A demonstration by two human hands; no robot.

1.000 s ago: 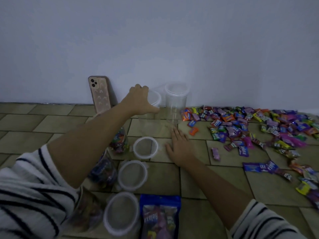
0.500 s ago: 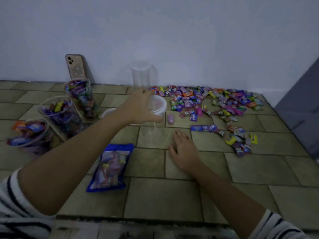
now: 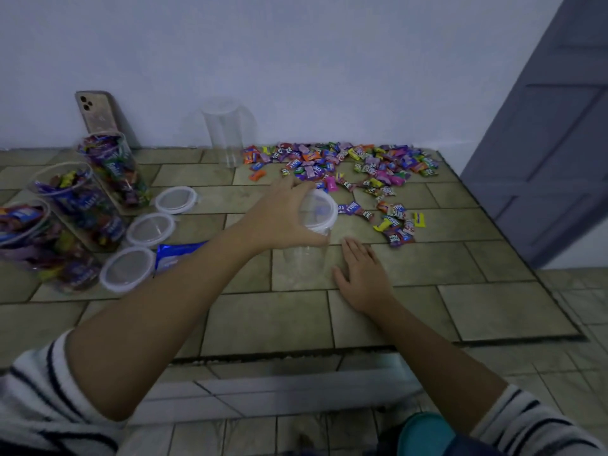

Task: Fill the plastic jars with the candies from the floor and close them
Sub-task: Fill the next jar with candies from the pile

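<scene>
Tiled olive floor runs to a pale wall. Near its middle, the left hand grips a clear plastic jar by its lidded top, fingers curled round the rim. The jar is upright, long axis vertical, lid up. Just beside its base, the right hand lies flat, fingers straight. Colourful wrapped candies lie scattered beyond.

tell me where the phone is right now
In the head view, the beige-cased smartphone leans against the pale wall at far left, just behind the rearmost candy-filled clear plastic jar.
</scene>
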